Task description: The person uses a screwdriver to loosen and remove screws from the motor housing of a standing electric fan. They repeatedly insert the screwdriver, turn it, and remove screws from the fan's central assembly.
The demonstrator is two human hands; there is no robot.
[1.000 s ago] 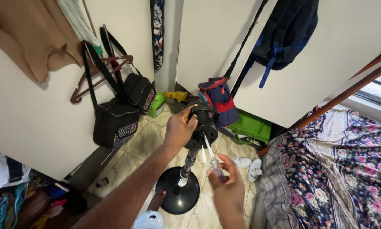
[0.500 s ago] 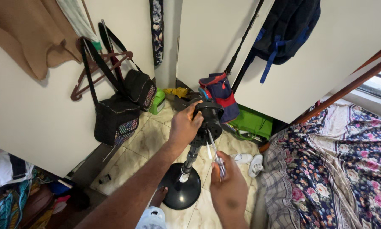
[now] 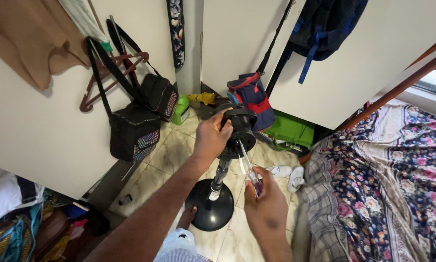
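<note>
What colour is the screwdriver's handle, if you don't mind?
Translucent purple with some red, in the head view: screwdriver handle.

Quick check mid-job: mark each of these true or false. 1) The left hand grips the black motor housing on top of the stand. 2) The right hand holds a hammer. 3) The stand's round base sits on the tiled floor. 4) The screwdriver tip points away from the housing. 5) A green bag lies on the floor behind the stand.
1) True: the left hand grips the black motor housing.
2) False: the right hand holds a screwdriver with a purple handle.
3) True: the round base rests on the tiled floor.
4) False: its shaft runs up to the housing's underside.
5) True: the green bag lies by the wall.
</note>
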